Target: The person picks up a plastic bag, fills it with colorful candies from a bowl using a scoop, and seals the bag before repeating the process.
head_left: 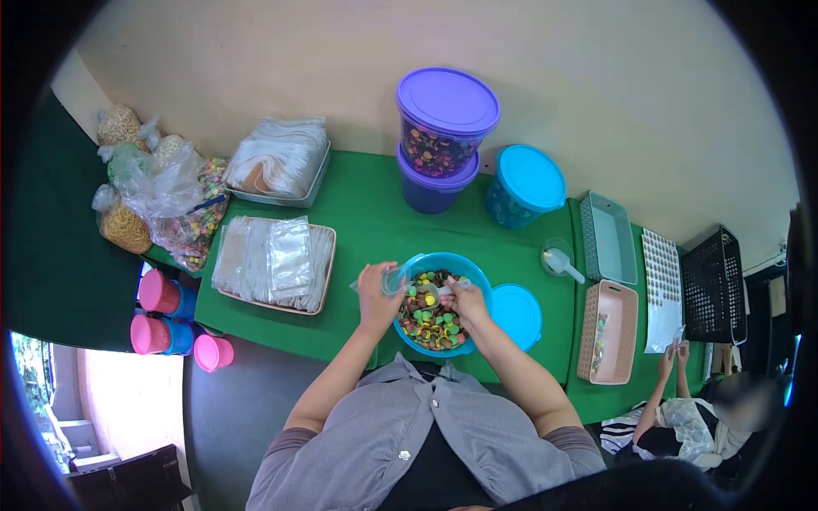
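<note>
— Item 1, your left hand (371, 294)?
— Grasping 1 clear cup (394, 281), at the left rim of your open blue tub (479, 272).
— Item 2, your right hand (465, 300)?
— Closed round 1 scoop (426, 295), above the coloured pieces (434, 330); tub at the near side of your green table (358, 204).
— Surroundings?
— Right of your tub: 1 blue lid (518, 318). Far: 2 stacked purple-lidded tubs (436, 155), 1 blue-lidded tub (527, 180) to their right. Left: 2 trays (290, 202) of clear bags (290, 255). Far right: 1 co-worker (682, 430).
</note>
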